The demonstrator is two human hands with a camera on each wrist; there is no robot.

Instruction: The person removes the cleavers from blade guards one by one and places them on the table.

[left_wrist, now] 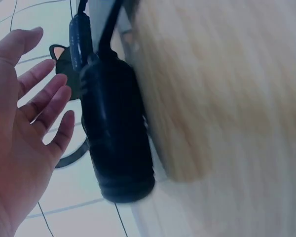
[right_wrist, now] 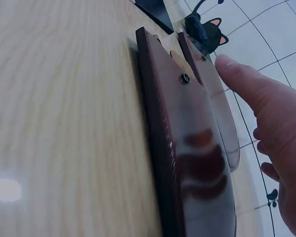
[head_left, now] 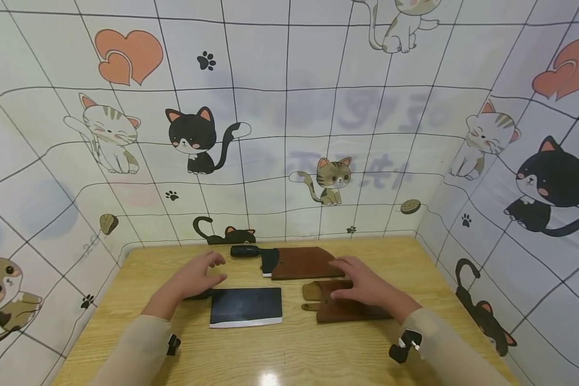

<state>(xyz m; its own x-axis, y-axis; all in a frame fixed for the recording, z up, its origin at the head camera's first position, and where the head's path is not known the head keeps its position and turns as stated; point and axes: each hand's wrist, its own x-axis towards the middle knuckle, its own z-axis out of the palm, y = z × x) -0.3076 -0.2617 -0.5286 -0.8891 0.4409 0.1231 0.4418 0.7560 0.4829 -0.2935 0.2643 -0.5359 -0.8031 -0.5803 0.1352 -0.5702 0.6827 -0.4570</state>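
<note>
Plainly L hand (head_left: 195, 277), R hand (head_left: 368, 285) spread; L wrist cam bares blk handle (left_wrist: 118, 133), partly hidden from head.

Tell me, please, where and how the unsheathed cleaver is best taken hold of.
The unsheathed cleaver is probably best taken by its black grip, from above at the left: that end points left, while the bright cutting edge faces the near side.

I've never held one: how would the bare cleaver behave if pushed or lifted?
The bare cleaver is probably stiff: its broad blade shows no bend. It may feel front-heavy, the blade being wider than the black handle. Lying flat, it would likely slide, not roll.
</note>
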